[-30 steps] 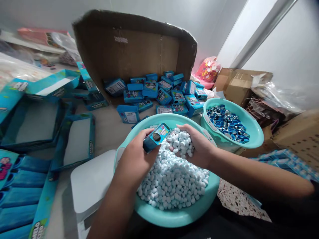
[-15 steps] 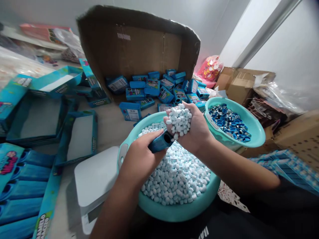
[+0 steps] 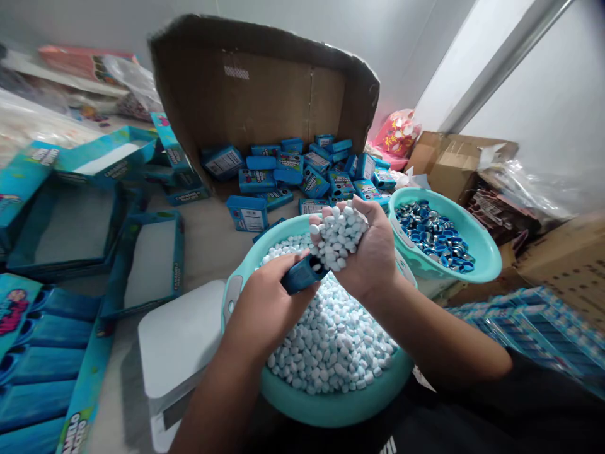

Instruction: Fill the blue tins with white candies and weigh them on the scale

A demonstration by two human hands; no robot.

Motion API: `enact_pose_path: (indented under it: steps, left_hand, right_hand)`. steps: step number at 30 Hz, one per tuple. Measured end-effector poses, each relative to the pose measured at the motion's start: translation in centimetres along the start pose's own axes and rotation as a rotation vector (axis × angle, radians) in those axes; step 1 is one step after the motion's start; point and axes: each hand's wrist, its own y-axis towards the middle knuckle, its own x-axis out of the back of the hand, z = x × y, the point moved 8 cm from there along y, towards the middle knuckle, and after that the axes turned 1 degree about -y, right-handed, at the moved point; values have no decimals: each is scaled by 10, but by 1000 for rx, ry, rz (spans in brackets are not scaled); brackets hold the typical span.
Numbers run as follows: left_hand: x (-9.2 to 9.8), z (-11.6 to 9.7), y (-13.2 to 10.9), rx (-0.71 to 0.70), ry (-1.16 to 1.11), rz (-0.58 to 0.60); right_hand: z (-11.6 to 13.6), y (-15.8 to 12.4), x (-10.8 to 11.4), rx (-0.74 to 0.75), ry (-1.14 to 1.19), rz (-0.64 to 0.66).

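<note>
while gripping a small blue box (image 3: 300,277) in the left hand (image 3: 267,290), cupping a pile of white candies (image 3: 340,234) in the right hand (image 3: 378,249). holding both over the candy tub (image 3: 331,410). tilting the box, mouth right against the pile, with left fingers wrapped round its sides. holding the right palm up, wide and bent like a bowl.

could spill candies by tipping the palm too fast, or by missing the little mouth. would likely just land back in the candy tub, but might bounce past its far rim. could also block the mouth by pushing in too many at once. might even drop the box by holding too loosely. cannot see deep inside, so cannot tell its fullness.

right of the candy tub, another tub (image 3: 489,255) of blue caps (image 3: 432,233). left of it, a flat white scale (image 3: 179,334). behind it, a brown carton (image 3: 265,101) with more blue boxes (image 3: 314,183).
</note>
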Motion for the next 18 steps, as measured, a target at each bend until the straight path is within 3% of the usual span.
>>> enact_pose_path:
  steps: [18]
  left_hand:
    - [-5, 2, -2, 6, -17, 27]
  right_hand:
    - [8, -6, 1, 144, -112, -33]
